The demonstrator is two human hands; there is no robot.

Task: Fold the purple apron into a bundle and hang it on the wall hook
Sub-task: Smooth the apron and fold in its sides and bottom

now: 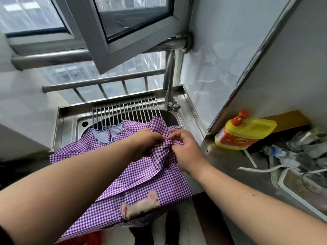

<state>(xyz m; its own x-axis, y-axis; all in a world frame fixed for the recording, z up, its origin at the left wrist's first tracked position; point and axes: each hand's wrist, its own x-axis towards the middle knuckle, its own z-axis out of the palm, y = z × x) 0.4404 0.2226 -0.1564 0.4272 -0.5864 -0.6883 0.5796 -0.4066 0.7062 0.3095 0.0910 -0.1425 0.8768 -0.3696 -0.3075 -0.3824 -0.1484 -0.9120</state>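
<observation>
**Both hands gathering apron fabric over the sink**

The purple gingham apron point(141, 183) is lying spread across the stainless steel sink point(70, 121), with its lower part hanging over the front edge. Its striped grey neckline is pointing toward the drying rack point(123, 110), and a bear applique point(139, 206) is showing near the lower hem.

The left hand point(143, 144) is reaching in from the lower left, forearm extended diagonally over the fabric, fingers curled and pinching a bunched fold of the apron near its right side. The right hand point(185, 151) is coming in from the lower right, wrist bent inward, thumb and fingers curled and pinching the same gathered fold. The two hands are meeting fingertip to fingertip at the bunch, which is standing raised above the flat cloth.

A faucet point(169, 82) is standing at the sink's rear right corner. A yellow detergent bottle point(244, 133) with an orange pump is lying on the counter point(230, 160) to the right, near blurred clutter.
</observation>
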